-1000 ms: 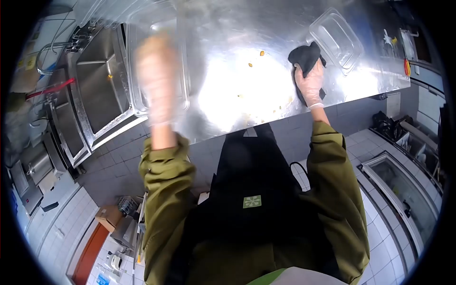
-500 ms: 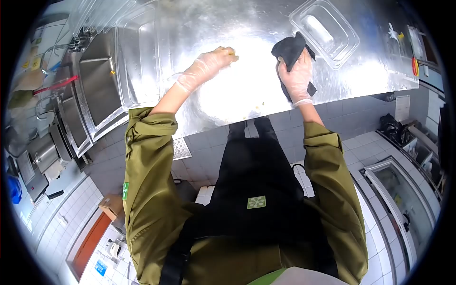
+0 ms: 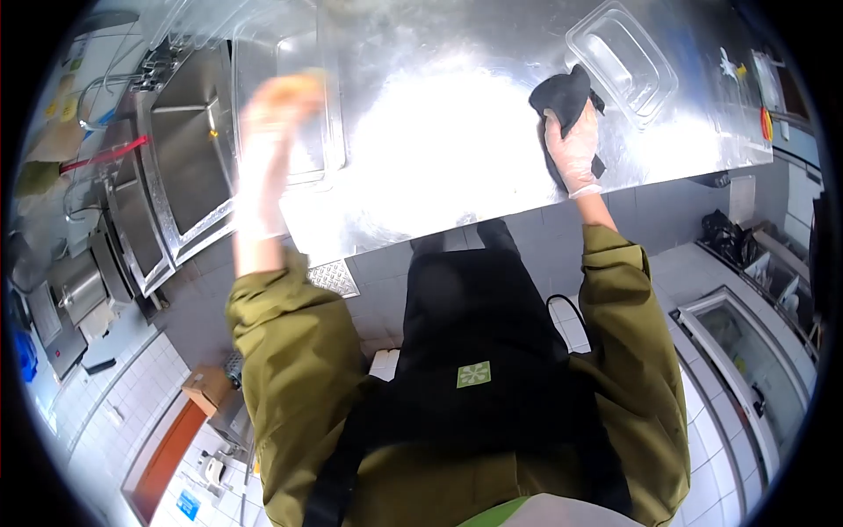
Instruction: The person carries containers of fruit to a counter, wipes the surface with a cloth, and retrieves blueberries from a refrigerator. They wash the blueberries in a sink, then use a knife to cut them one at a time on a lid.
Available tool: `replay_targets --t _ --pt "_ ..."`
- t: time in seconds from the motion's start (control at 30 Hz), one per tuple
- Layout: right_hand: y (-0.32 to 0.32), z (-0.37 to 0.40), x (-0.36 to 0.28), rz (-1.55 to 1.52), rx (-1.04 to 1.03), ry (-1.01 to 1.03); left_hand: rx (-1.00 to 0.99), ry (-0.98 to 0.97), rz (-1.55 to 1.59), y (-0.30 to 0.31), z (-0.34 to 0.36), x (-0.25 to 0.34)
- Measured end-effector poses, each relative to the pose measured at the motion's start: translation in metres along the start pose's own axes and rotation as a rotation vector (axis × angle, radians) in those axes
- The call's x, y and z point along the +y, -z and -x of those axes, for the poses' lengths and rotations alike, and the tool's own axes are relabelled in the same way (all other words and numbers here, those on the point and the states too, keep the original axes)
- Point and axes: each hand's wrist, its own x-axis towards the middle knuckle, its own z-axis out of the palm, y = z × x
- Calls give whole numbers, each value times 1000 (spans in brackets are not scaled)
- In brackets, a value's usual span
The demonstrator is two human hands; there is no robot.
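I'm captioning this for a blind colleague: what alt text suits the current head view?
Gloved right hand holding a black cloth on a metal table, beside a clear container. The left hand, blurred, is over a second container near a sink; its grip is unclear.

cloth at right was black, sleeves were olive, black apron bore a green patch with pale pattern, tabletop was silver-grey, box at left was brown

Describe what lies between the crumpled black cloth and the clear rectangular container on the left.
In the head view, only the shiny silver metal tabletop shows between the black cloth and the clear container; bright glare could hide small bits.
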Motion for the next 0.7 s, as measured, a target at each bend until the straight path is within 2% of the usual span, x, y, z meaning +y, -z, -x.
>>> replay_targets --t 0.03,0.07,0.13,0.17,0.2,0.23,0.27,0.3,0.33,0.4,0.47,0.5,0.57,0.63,0.7 --pt "5 3 -13 -52 1 -74 181 12 -98 45 -8 -1" --pt "10 7 -27 -103 5 -148 330 13 11 69 -8 16" --pt "10 32 -28 -30 -38 -114 543 -170 -101 162 -35 -31" --pt "6 47 -37 13 0 -172 553 -279 -227 204 -46 -59" --pt "6 55 -58 16 -3 -244 518 -241 -720 279 -71 -114" --pt "-2 65 -74 13 72 -310 481 185 -1374 308 -77 -135" --pt "-14 76 -89 7 148 -372 396 470 -1320 318 -76 -144" --pt "-27 84 -104 49 220 -383 430 348 -998 322 -59 -160" --pt "-41 87 -121 63 251 -468 457 235 -678 307 -29 -152" --pt "-65 83 -162 33 375 -487 437 260 -553 311 -2 -147" --pt "-77 66 -209 60 385 -586 443 264 -438 313 20 -139" --pt "-85 66 -205 205 316 -514 453 258 -390 312 31 -133" --pt "-113 61 -174 351 366 -556 451 241 -359 327 42 -134" --pt "-114 37 -157 296 292 -425 472 212 -217 342 47 -142" --pt "-111 -1 -128 146 129 -89 499 192 -156 345 52 -137"
